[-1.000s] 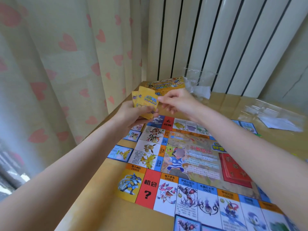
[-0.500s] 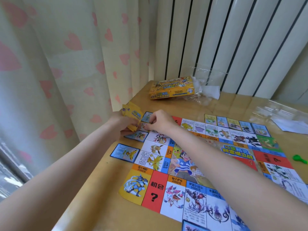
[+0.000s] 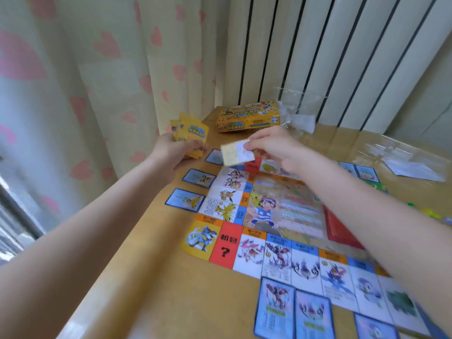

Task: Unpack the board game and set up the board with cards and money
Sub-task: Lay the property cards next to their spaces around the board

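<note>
The colourful game board (image 3: 288,231) lies flat on the wooden table (image 3: 146,277). My left hand (image 3: 175,151) holds a fanned stack of yellow-backed cards (image 3: 192,133) above the table's left edge. My right hand (image 3: 271,146) pinches a single card (image 3: 236,152) face up over the board's far left corner. Blue-bordered cards lie beside the board: three along its left side (image 3: 186,199) (image 3: 199,177) (image 3: 215,156) and others along the near edge (image 3: 275,308). A red card stack (image 3: 342,231) sits on the board, partly hidden by my right forearm.
The yellow game box (image 3: 247,116) lies at the table's far edge with crumpled clear plastic (image 3: 298,118) next to it. A clear bag with paper (image 3: 411,165) is at the far right. Small green pieces (image 3: 430,212) lie right of the board. A curtain hangs on the left.
My right hand has lifted off the board's left side and now holds a single card in the air. My left hand with the stack rose slightly. One more blue card lies by the left edge.
</note>
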{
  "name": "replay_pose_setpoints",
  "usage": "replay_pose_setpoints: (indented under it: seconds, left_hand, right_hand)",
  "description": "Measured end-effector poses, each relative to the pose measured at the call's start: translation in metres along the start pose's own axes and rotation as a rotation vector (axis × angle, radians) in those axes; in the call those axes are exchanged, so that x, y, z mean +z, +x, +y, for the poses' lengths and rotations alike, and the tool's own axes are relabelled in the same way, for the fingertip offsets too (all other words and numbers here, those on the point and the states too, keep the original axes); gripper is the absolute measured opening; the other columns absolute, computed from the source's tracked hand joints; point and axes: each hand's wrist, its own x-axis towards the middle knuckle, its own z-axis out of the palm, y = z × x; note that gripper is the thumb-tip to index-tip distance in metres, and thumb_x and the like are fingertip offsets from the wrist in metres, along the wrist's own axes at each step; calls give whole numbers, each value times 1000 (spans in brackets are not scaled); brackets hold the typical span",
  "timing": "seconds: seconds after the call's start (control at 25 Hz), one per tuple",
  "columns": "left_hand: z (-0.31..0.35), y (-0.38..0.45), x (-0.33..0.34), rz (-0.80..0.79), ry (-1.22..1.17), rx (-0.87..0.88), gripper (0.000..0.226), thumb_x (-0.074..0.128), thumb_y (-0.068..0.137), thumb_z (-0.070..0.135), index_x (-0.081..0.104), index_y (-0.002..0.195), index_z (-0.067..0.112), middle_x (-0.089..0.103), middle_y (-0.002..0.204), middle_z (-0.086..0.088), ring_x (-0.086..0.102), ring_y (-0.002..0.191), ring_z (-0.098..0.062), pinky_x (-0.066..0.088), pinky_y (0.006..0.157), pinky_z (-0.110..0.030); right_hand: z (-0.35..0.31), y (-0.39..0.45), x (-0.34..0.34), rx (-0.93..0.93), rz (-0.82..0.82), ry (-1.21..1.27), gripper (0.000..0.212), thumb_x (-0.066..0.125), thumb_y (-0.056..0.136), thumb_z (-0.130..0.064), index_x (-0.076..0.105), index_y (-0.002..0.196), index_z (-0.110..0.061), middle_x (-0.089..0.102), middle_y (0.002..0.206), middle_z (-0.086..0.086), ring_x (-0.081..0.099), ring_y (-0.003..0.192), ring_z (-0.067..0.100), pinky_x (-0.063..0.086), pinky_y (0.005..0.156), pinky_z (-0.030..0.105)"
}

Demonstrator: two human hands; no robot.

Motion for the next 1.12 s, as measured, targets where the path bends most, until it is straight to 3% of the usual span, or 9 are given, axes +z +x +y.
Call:
replay_pose_setpoints:
  seconds: [0.16,0.28,0.48,0.6,0.76,0.84,1.0,1.12]
  left_hand:
    - [0,-46,9,-192,84,-36,4,61,85,4,61,87,7,72,67,0,69,59,-7,57,58,-20]
    - [-10,-78,13,-251,183,-77,5,64,83,3,64,87,3,71,86,-11,70,62,-10,57,60,-20]
    - [-9,-99,10,-254,188,-80,7,65,82,3,65,89,1,73,82,-10,71,65,-11,58,62,-21]
    - [-2,-95,9,-205,207,-60,5,66,82,5,66,85,1,72,81,-8,71,65,-11,58,66,-22]
    - [-4,-91,6,-162,114,-62,10,66,83,6,63,90,1,73,80,-8,71,68,-12,59,68,-24]
    - [-6,-91,5,-188,122,-72,10,65,83,6,64,92,0,74,77,-7,72,69,-13,59,65,-23]
    - [-6,-98,11,-381,176,-131,13,65,82,7,66,94,1,73,91,-13,72,76,-15,59,71,-24]
    - [-10,-109,24,-574,173,-188,15,62,85,6,66,98,1,72,99,-14,71,81,-16,57,77,-25]
  right_hand:
    - [14,-78,-15,-20,-493,-195,12,69,76,2,66,74,-9,67,65,4,52,58,11,39,51,18]
    - [28,-122,5,-72,-627,-357,8,73,77,-6,68,75,-12,65,65,0,51,54,5,40,48,11]
    - [36,-139,23,-168,-550,-599,13,76,75,-18,70,83,-9,60,63,-10,51,54,-4,41,55,13]
    - [39,-145,28,-197,-516,-609,19,78,74,-18,68,85,-6,63,68,-2,58,64,10,48,64,28]
    - [39,-144,30,-206,-478,-641,29,79,72,-22,56,86,-13,59,70,-2,51,60,7,36,56,18]
    - [35,-140,21,-151,-408,-536,24,77,75,-25,58,86,-15,61,72,-1,51,57,7,39,54,18]
    - [25,-124,-4,-95,-199,-273,21,62,88,-30,62,89,-9,65,78,7,55,62,15,47,57,23]
    - [22,-117,-12,-105,-107,-104,22,65,86,-27,63,79,-6,63,65,5,55,54,13,45,50,20]
